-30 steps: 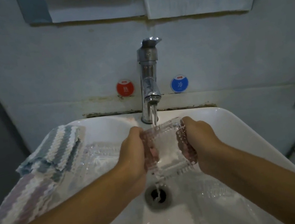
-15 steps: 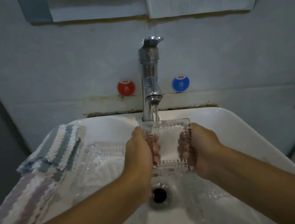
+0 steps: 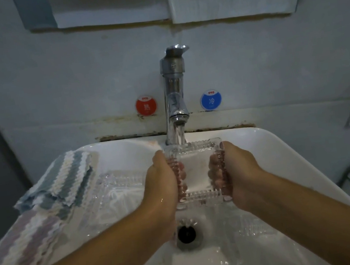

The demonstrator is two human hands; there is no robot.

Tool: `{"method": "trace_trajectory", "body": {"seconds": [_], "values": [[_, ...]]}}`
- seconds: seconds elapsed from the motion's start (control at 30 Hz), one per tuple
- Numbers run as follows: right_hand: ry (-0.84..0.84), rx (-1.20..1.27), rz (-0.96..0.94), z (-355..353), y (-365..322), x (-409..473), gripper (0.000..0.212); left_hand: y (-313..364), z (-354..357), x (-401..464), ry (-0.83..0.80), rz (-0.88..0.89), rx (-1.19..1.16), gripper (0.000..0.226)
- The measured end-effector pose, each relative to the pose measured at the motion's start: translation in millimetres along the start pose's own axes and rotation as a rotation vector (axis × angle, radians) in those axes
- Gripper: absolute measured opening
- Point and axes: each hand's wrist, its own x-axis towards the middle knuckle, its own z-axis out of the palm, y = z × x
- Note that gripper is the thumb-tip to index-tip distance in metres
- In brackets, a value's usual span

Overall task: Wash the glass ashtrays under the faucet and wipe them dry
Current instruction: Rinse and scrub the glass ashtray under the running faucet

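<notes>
Water runs from the chrome faucet (image 3: 174, 92) onto the far edge of a square glass ashtray (image 3: 198, 174), which both hands hold over the middle of the white sink (image 3: 284, 150). The left hand (image 3: 161, 183) grips the ashtray's left side, its fingers curled underneath and showing pink through the ribbed glass. The right hand (image 3: 240, 172) grips the right side the same way, fingers wrapped beneath the rim. The ashtray sits roughly level, hollow side up, directly above the drain (image 3: 187, 234) and touching nothing but the two hands and the stream.

A second glass ashtray (image 3: 119, 194) lies in the left part of the basin, just beside the left hand and next to the cloth. What looks like a third piece of clear ribbed glass (image 3: 248, 227) rests low in the basin under the right forearm, but it is too blurred by water to make out well.

A striped cloth (image 3: 64, 183) in white, grey-blue and mauve bands drapes over the sink's left rim and hangs outward. On the wall behind the faucet, a red round sticker (image 3: 146, 107) sits to the left and a blue round sticker (image 3: 211, 100) to the right. White towels (image 3: 236, 0) hang along the top of the view.
</notes>
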Motion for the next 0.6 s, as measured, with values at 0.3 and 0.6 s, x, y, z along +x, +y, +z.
{"method": "trace_trajectory", "body": {"seconds": [0.3, 0.6], "values": [[-0.060, -0.001, 0.015, -2.1, 1.2, 1.1, 0.042, 7.7, -5.7, 3.2, -0.094, -0.103, -0.124, 0.057], [-0.040, 0.007, -0.070, 3.9, 1.5, -5.3, 0.056, 10.0, 0.6, -5.6, 0.037, 0.094, 0.086, 0.061]]}}
